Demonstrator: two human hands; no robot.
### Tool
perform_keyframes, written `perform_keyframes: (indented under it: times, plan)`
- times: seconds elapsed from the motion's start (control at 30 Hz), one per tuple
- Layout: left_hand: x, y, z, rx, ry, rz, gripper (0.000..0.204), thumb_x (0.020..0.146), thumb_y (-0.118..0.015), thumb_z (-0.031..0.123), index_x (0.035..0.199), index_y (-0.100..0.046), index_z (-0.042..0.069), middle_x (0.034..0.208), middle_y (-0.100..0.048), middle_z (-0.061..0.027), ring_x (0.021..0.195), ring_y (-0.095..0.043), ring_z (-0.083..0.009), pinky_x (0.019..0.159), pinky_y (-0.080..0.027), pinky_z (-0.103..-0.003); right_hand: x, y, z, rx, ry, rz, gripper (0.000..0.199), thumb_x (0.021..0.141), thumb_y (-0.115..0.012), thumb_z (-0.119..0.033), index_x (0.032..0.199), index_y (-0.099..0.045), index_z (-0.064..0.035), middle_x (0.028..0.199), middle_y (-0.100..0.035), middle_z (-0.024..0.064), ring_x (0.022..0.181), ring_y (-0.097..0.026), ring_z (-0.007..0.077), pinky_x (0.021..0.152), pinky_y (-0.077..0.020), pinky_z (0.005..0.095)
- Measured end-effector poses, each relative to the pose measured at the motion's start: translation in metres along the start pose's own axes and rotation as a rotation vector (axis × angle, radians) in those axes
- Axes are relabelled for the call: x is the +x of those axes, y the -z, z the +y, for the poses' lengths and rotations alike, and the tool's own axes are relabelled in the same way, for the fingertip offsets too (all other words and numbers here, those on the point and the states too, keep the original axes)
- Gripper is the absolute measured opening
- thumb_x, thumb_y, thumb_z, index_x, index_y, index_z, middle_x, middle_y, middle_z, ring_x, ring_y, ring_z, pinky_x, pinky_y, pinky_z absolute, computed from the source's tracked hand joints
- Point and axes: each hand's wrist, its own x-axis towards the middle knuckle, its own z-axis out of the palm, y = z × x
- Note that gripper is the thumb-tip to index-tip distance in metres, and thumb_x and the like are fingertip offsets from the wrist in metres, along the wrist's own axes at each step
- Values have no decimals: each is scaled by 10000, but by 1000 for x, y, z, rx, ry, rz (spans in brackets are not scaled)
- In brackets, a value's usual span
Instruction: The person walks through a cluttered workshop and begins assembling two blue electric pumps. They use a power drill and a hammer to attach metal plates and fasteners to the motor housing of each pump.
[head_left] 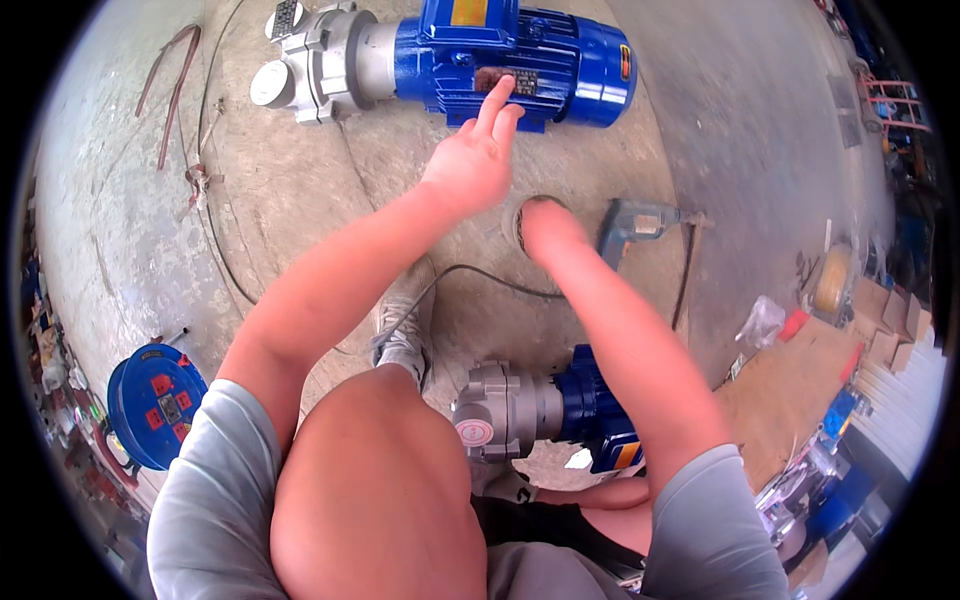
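A blue electric motor joined to a grey metal pump body [345,60] lies on its side across the top of the view. On the finned side of the blue motor [600,75] sits a small dark nameplate [523,82]. My left hand [472,165] reaches up to it, one finger stretched out with its tip on the plate; the other fingers are partly hidden. Lower and to the right, my right hand [550,230] dips into a small round container [519,222] on the floor. Its fingers are hidden there, so what they touch does not show.
A power drill [632,225] lies right of my right hand. A second pump with a blue motor [510,410] stands by my legs. A cable [480,270] crosses the floor near my shoe [405,320]. A blue cable reel [155,405] stands left, cardboard [785,400] lies right.
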Motion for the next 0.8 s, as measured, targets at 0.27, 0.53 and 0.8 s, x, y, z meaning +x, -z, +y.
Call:
perform_keyframes:
  times: [0.27, 0.53, 0.8]
  plan:
    - [0, 6, 14, 22, 24, -118, 706, 984, -597, 67, 1656, -382, 86, 1826, -122, -316, 1132, -771, -437, 956, -635, -493, 7, -11, -6, 41, -97, 51, 266, 1034, -583, -88, 1122, -826, -23, 1234, -801, 217, 1137, -779, 412, 965, -635, 507]
    - [1, 16, 18, 30, 65, -213, 740, 972, -598, 65, 1675, -367, 56, 1835, -68, -321, 1269, -725, -418, 1002, -622, -473, 19, -27, 2, 48, -35, 59, 267, 1022, -581, -94, 1079, -833, -28, 1197, -806, 226, 1117, -779, 411, 969, -625, 512]
    - [-3, 7, 14, -16, 13, -40, 661, 968, -600, 45, 1608, -434, 40, 1817, -185, -283, 1256, -725, -450, 969, -639, -486, 33, -52, 14, 3, -2, 72, 296, 1050, -552, -142, 1063, -819, -16, 1139, -798, 258, 1058, -778, 436, 923, -615, 529]
